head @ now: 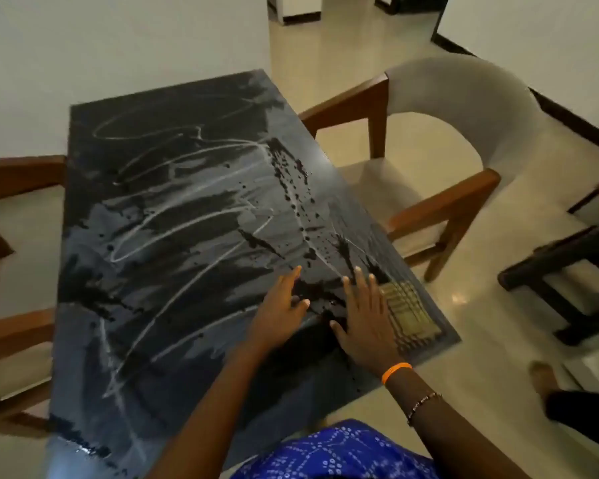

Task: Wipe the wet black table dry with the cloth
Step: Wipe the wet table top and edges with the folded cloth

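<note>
On wet black table (173,209), both hands flat.

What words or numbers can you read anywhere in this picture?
None: there is no readable text here.
The pale loops on the black table are wet streaks, not writing.
The blue cloth with white dots carries a pattern, no letters.
The orange wristband on the right hand shows no print I can read.
</note>
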Demonstrator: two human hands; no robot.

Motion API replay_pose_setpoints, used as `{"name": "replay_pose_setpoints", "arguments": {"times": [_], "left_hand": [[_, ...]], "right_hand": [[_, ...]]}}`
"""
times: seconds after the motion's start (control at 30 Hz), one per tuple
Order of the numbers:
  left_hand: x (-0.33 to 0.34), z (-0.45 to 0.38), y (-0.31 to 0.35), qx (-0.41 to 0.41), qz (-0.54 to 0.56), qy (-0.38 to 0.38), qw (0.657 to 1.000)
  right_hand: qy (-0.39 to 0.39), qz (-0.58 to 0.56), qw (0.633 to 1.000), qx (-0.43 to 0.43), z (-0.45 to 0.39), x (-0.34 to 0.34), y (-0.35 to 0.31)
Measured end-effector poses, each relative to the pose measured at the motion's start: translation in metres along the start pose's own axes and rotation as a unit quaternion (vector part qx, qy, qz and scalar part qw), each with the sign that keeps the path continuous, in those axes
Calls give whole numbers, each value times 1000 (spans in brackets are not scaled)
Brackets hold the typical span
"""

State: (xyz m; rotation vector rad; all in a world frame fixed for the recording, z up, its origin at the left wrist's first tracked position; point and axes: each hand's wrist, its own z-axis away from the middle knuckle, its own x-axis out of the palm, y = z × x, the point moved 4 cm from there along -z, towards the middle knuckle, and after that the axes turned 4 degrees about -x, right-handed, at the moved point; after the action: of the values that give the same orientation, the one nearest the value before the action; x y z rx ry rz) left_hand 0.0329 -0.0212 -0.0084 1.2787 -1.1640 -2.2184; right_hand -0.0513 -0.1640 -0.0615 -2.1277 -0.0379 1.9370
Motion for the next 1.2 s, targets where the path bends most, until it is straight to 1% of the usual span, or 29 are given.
{"name": "replay_pose_setpoints", "arguments": {"times": [0.07,0.13,0.23,0.3,0.37,0.43,0.47,0.5,0.53,0.6,0.67,0.73,0.77,0.83,0.87,0.97,1.0,1.03,1.07,1.13,1.2], "left_hand": [[10,-1,-4,-16,17,-31,999],[20,2,-9,-42,22,-65,997],[35,3,-12,-72,64,-97,991],[40,4,-14,-74,72,-110,989],[43,5,-21,-83,79,-128,985],[41,8,-27,-103,116,-139,978],[38,9,-28,-116,142,-135,974],[34,9,-29,-127,162,-123,971],[29,9,-29,-128,175,-103,971],[17,7,-28,-125,183,-47,974],[2,5,-31,-126,200,8,972],[-10,5,-41,-161,252,43,953],[-16,6,-48,-188,297,56,934],[-30,15,-62,-235,383,71,890],[-37,20,-68,-244,403,76,879],[-65,39,-83,-229,443,123,858],[-75,44,-89,-221,444,146,856],[-83,48,-93,-218,431,163,860],[-92,53,-99,-218,412,177,867],[-108,59,-112,-229,375,189,878],[-124,59,-124,-237,349,205,883]], "right_hand": [[3,-1,996,93,11,2,12],[-15,8,991,135,21,6,15],[-51,25,989,133,17,9,17],[-83,47,987,127,9,0,16],[-108,43,986,123,3,-9,16],[-93,3,988,119,-5,-22,17],[-77,-53,988,122,-10,-28,15],[-58,-134,981,131,-14,-36,11],[-44,-224,962,147,-18,-43,7],[-43,-385,905,175,-29,-53,-9],[-70,-514,832,196,-40,-60,-32],[-123,-618,746,216,-48,-61,-58],[-150,-650,711,224,-53,-60,-70],[-194,-691,651,247,-63,-54,-90],[-208,-709,625,253,-67,-51,-97],[-274,-775,518,238,-79,-42,-125],[-307,-779,499,224,-82,-38,-135],[-339,-773,496,204,-83,-33,-143],[-367,-751,516,190,-86,-27,-153],[-389,-701,573,174,-93,-17,-173],[-379,-663,625,164,-108,-14,-194]]}}
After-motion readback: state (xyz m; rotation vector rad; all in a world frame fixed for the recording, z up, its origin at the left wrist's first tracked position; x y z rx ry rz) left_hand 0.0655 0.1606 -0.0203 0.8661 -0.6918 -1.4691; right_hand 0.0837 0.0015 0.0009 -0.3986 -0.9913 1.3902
